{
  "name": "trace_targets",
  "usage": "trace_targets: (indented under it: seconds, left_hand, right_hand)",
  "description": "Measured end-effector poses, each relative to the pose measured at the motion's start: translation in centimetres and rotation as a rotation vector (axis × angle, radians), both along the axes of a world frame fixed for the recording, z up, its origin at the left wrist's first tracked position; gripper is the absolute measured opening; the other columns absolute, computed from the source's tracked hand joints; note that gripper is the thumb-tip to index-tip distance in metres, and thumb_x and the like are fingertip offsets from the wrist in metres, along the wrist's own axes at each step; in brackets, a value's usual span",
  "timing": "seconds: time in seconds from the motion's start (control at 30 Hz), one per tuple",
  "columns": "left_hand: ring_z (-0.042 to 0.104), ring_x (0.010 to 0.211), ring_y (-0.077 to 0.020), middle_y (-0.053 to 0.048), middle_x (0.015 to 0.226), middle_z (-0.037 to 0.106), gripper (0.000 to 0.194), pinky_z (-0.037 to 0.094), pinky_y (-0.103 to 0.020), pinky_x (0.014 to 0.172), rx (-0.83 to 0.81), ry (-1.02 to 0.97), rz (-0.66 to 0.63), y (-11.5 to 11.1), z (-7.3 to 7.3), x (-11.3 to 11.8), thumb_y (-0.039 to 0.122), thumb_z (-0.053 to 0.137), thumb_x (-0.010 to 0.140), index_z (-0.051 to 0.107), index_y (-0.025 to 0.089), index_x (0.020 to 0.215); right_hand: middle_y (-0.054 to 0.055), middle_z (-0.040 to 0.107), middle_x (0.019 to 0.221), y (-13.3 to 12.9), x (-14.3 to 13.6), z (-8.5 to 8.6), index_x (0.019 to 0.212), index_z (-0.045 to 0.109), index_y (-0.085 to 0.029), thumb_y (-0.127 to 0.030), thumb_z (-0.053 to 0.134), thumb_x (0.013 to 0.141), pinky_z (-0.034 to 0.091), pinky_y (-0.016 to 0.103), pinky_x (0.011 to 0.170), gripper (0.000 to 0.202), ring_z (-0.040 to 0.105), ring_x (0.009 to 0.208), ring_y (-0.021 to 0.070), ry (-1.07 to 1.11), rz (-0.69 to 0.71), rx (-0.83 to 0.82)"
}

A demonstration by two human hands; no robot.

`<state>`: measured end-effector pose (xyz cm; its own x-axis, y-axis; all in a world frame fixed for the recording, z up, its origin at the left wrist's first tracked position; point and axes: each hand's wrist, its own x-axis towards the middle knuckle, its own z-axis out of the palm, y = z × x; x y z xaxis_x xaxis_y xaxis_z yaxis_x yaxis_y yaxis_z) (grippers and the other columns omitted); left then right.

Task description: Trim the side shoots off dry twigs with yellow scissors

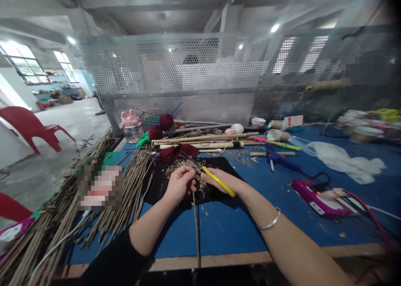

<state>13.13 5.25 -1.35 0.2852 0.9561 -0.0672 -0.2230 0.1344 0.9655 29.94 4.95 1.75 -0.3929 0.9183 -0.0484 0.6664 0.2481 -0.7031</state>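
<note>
My left hand (180, 185) is closed in a pinch on a thin brown twig (196, 227), whose long end runs down toward the table's front edge. Close by on the right, my right hand (219, 179) is wrapped around a yellow-handled tool (218, 180); its working end is too small to identify. Both hands are over a black cloth (159, 190) bearing a pile of small brown plant clippings (175, 167). The fingertips nearly meet at the twig's upper end. Just behind the pile lies dark red cloth (169, 152).
Bundled twigs (125, 190) cover the table's left side. A blue glue gun (282, 160), a purple power strip (316, 200) and a clear plastic bag (347, 158) lie on the right. Poles (203, 144), dark red balls (166, 121) and a pink bottle (130, 127) line the back.
</note>
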Motion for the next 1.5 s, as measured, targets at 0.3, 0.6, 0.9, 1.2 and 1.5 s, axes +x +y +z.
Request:
trace_targets:
  seconds: [0.3, 0.6, 0.9, 1.2, 1.5]
  left_hand:
    - [0.051, 0.036, -0.0077, 0.005, 0.051, 0.053, 0.032, 0.027, -0.013, 0.029, -0.001, 0.016, 0.002, 0.0, 0.0, 0.0, 0.045, 0.061, 0.067, 0.048, 0.017, 0.076]
    - [0.051, 0.037, -0.0083, 0.004, 0.05, 0.053, 0.034, 0.028, -0.013, 0.029, 0.001, 0.146, 0.071, 0.0, -0.1, 0.0, 0.048, 0.06, 0.068, 0.049, 0.016, 0.074]
    - [0.044, 0.034, -0.0063, 0.005, 0.045, 0.051, 0.035, 0.031, -0.014, 0.032, -0.013, 0.148, 0.065, 0.1, -0.1, -0.1, 0.05, 0.059, 0.068, 0.051, 0.017, 0.079]
    - [0.04, 0.032, -0.0051, 0.006, 0.044, 0.049, 0.034, 0.03, -0.015, 0.031, 0.016, 0.157, 0.048, 0.4, -0.4, 0.0, 0.049, 0.058, 0.071, 0.054, 0.016, 0.079]
    - [0.041, 0.033, -0.0053, 0.004, 0.044, 0.051, 0.031, 0.028, -0.014, 0.031, 0.001, 0.177, 0.068, 0.5, -0.5, -0.1, 0.046, 0.055, 0.073, 0.051, 0.016, 0.078]
  right_hand:
    - [0.002, 0.058, 0.07, 0.3, -1.0, -1.5, 0.078, 0.054, -0.015, -0.061, 0.048, 0.073, 0.034, 0.023, 0.056, 0.046, 0.049, 0.062, 0.0128, -0.05, -0.139, 0.04]
    - [0.003, 0.059, 0.067, 1.0, -1.2, -3.0, 0.073, 0.055, -0.017, -0.067, 0.048, 0.069, 0.027, 0.022, 0.048, 0.051, 0.05, 0.056, 0.0131, -0.212, -0.233, 0.036]
    - [0.006, 0.062, 0.079, 0.1, -1.2, -2.0, 0.088, 0.052, -0.019, -0.069, 0.051, 0.065, 0.028, 0.025, 0.053, 0.055, 0.06, 0.074, 0.0226, -0.331, -0.24, 0.046]
    - [0.007, 0.063, 0.08, -0.1, -1.5, -1.8, 0.088, 0.05, -0.02, -0.068, 0.052, 0.065, 0.028, 0.025, 0.055, 0.054, 0.059, 0.073, 0.0222, -0.331, -0.244, 0.067]
    - [0.007, 0.062, 0.07, 0.6, -1.5, -2.4, 0.07, 0.054, -0.019, -0.07, 0.047, 0.067, 0.026, 0.024, 0.048, 0.052, 0.055, 0.059, 0.0168, -0.286, -0.262, -0.018]
